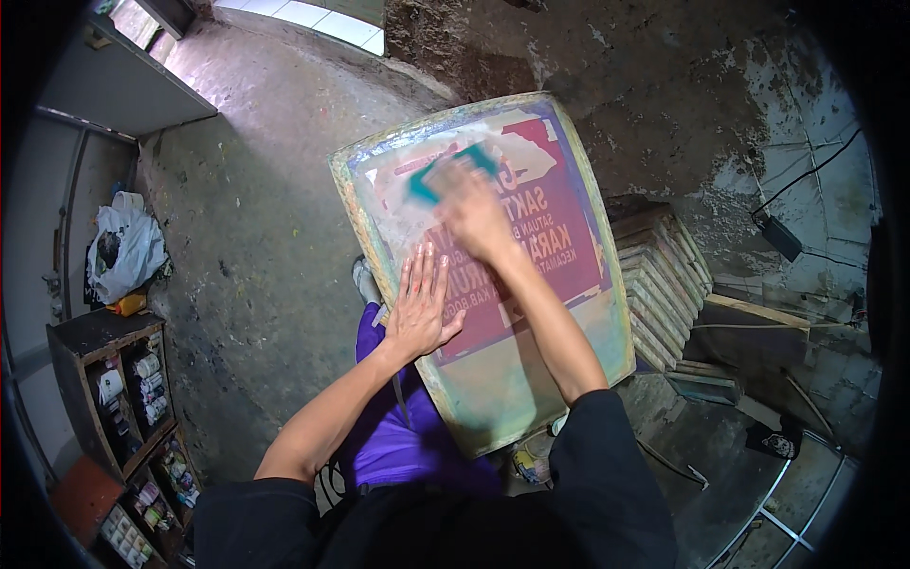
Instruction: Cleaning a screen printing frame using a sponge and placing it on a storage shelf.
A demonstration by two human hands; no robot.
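Screen-printing frame (493,275), wood-edged mesh with a maroon stencil patch, rests tilted on the lap, long axis running from the person up-right toward the wall. Left hand (420,308) lies flat on the mesh near the frame's left edge, fingers spread, holding nothing. Right hand (474,211) sits further up toward the top edge, fingers closed on a teal scrub pad (428,180), blurred.

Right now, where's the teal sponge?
Head view, upper centre: the teal sponge sits under the right hand, pressed on the printing screen, above the left hand.
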